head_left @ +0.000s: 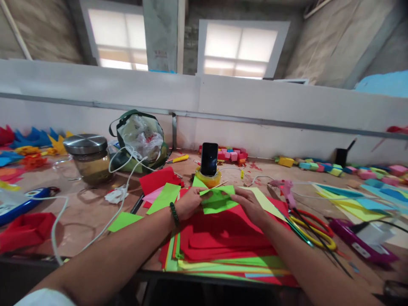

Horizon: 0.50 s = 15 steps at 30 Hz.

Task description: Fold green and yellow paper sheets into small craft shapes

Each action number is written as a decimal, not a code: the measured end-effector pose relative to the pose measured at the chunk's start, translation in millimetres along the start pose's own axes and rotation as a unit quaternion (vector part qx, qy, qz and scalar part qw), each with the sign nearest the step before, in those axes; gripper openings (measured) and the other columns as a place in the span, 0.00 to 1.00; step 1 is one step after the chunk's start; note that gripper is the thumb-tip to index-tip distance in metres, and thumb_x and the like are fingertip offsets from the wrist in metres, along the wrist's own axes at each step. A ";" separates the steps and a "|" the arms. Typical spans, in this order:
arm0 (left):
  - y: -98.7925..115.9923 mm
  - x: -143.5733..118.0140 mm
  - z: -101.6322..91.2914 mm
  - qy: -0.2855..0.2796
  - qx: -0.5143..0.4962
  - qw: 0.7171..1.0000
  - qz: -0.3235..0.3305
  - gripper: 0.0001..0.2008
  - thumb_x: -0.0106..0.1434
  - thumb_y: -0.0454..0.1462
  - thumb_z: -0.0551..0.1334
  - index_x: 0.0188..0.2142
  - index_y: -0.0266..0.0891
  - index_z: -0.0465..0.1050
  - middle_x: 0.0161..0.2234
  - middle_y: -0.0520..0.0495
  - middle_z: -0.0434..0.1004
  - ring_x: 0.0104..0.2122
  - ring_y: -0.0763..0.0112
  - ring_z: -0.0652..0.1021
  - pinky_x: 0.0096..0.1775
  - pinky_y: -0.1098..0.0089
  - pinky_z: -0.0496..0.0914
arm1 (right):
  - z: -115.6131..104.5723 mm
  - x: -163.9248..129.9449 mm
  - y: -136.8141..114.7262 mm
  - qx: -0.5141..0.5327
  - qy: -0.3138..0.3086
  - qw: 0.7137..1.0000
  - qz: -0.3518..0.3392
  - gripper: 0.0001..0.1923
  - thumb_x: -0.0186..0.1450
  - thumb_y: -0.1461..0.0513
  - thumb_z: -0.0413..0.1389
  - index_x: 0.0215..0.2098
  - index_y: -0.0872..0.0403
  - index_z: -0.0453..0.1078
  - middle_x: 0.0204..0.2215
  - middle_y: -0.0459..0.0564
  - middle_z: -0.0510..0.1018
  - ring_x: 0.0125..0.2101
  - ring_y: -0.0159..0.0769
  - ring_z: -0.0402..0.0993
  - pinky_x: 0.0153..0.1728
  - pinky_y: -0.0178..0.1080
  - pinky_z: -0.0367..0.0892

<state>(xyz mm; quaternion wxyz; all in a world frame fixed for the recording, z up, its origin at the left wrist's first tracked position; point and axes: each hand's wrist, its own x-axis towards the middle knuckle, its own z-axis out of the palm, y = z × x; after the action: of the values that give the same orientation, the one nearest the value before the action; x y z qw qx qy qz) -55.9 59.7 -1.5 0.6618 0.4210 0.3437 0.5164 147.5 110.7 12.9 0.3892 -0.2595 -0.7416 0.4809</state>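
Holding the green paper sheet (pixel 219 200) between both hands, I kept it just above the stack of red and green sheets (pixel 223 238) at the near middle of the table (pixel 79 208). My left hand (pixel 190 203) was pinched shut on the sheet's left edge, thumb on top, and my right hand (pixel 250 205) was closed on its right edge in the same way. The sheet looked partly folded, its far edge lifted toward the phone (pixel 209 158) standing in the yellow tape roll (pixel 208 178). To crease it well, I judged the edges should be lined up squarely before pressing, with both pinches kept even so the paper would not skew. The scissors (pixel 310 229) lay to the right of the stack, near a pink glue gun (pixel 285 187), and a lidded glass jar (pixel 89 157) stood far left.
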 end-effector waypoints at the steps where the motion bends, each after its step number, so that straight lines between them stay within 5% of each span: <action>1: -2.8 1.9 -0.7 0.004 0.003 1.000 0.002 0.19 0.49 0.42 0.70 0.38 0.32 0.76 0.33 0.41 0.80 0.30 0.65 0.79 0.35 0.68 0.71 | 1.0 -0.1 -1.9 -0.006 0.005 1.000 -0.002 0.19 0.59 0.48 0.56 0.38 0.52 0.76 0.39 0.50 0.79 0.43 0.45 0.72 0.46 0.45 0.66; 9: -0.2 -2.0 1.9 0.028 0.107 0.993 0.044 0.13 0.53 0.43 0.66 0.26 0.33 0.76 0.24 0.49 0.76 0.26 0.70 0.72 0.31 0.72 0.65 | 16.6 -1.2 -7.8 -0.255 0.066 0.965 0.008 0.14 0.54 0.55 0.63 0.33 0.53 0.68 0.33 0.49 0.76 0.34 0.38 0.72 0.35 0.39 0.68; 15: -0.5 -9.3 7.7 0.000 0.164 0.985 0.055 0.12 0.54 0.43 0.66 0.26 0.34 0.76 0.24 0.52 0.74 0.28 0.70 0.70 0.33 0.73 0.64 | 19.2 -7.2 -17.0 -0.346 0.090 0.930 -0.092 0.01 0.56 0.63 0.56 0.29 0.52 0.68 0.46 0.54 0.74 0.45 0.41 0.72 0.46 0.43 0.65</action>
<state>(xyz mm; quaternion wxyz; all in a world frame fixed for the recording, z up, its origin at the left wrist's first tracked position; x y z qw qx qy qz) -51.0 49.0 1.4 0.5542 0.5418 0.4001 0.4891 135.5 88.6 21.6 0.3826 -0.3509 -0.8445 0.1317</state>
